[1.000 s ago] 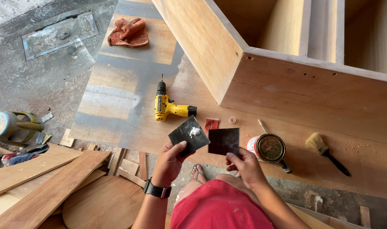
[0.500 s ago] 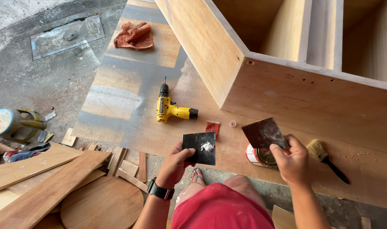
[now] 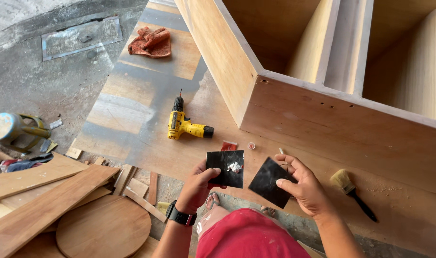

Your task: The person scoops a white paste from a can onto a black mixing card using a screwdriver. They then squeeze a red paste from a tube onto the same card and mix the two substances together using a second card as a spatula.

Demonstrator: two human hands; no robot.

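My left hand (image 3: 197, 185) grips a black square card (image 3: 225, 168) with a small white dab of paste (image 3: 234, 166) on it. My right hand (image 3: 301, 185) grips a second black square sheet (image 3: 270, 182), tilted, close beside the first card but not touching it. Both hands hover above a plywood sheet (image 3: 151, 114) on the floor, just in front of a large wooden cabinet box (image 3: 332, 119). A black watch sits on my left wrist (image 3: 180, 216).
A yellow cordless drill (image 3: 184, 125) lies on the plywood. A paintbrush (image 3: 354, 192) rests at the right. An orange rag (image 3: 151, 41) lies at the far end. Planks (image 3: 46, 191) and a round wooden disc (image 3: 103, 227) are at lower left, with a blue machine (image 3: 10, 129) beyond.
My right hand has come back from the right with its black sheet, down beside the card in my left hand. The tin seen earlier is now hidden behind my right hand.
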